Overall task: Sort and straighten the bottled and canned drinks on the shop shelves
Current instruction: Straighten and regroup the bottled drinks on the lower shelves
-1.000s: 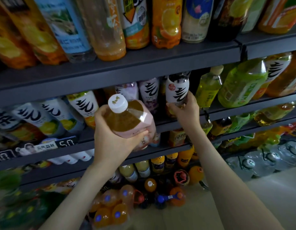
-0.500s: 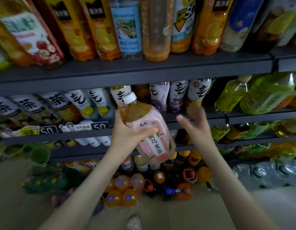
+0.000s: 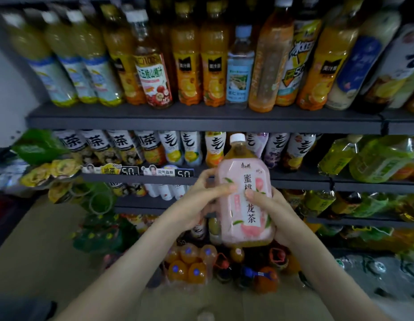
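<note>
The left hand and the right hand both hold a pink-labelled tea bottle upright in front of the shelves, touching none of them. The left fingers curl round the bottle's left side and the left thumb lies across the label. The right thumb presses the label just beside it, tip almost to tip. The remaining right fingers are hidden behind the bottle, so how they wrap it cannot be seen; the palm covers the lower right side. The bottle's white cap stands above the fingers. Amber liquid shows at the neck and in a thin band below the label.

Behind the fingers runs the middle shelf, with price tags to their left. The row of white-labelled bottles on it is partly covered by the held bottle. Above the fingers, the top shelf carries tall juice bottles whose caps are cut off by the frame's upper edge. Below the fingers, a shrink-wrapped pack of orange bottles sits on the floor. The green packages far left of the fingers and the items low on the right are too blurred to identify.
</note>
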The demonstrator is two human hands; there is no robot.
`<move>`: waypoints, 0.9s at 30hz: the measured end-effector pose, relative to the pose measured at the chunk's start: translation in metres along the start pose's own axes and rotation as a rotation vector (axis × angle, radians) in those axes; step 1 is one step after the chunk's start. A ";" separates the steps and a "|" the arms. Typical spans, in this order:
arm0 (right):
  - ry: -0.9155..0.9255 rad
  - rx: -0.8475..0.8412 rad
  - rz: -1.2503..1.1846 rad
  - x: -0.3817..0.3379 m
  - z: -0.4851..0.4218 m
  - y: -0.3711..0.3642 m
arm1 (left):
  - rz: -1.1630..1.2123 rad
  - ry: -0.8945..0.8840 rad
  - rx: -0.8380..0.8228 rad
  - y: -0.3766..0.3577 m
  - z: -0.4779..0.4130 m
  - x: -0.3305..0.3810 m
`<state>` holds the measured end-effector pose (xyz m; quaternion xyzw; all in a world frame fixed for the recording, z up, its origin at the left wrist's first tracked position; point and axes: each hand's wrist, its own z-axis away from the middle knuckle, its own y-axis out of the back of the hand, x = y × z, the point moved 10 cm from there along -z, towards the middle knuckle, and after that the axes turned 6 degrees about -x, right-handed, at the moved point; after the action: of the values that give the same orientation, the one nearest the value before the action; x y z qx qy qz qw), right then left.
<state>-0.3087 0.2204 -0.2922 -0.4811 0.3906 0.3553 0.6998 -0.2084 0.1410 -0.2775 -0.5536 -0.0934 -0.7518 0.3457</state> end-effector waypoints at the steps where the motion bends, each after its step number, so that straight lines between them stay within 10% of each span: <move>1: 0.012 0.007 -0.007 -0.007 0.002 -0.004 | -0.043 0.021 -0.043 -0.005 0.005 0.001; 27: 0.191 0.356 0.012 -0.070 0.144 0.109 | -0.435 0.078 -0.506 -0.205 -0.033 0.003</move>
<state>-0.4049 0.3801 -0.2399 -0.3792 0.5145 0.2377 0.7314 -0.3618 0.2749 -0.2375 -0.5598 -0.0064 -0.8280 0.0320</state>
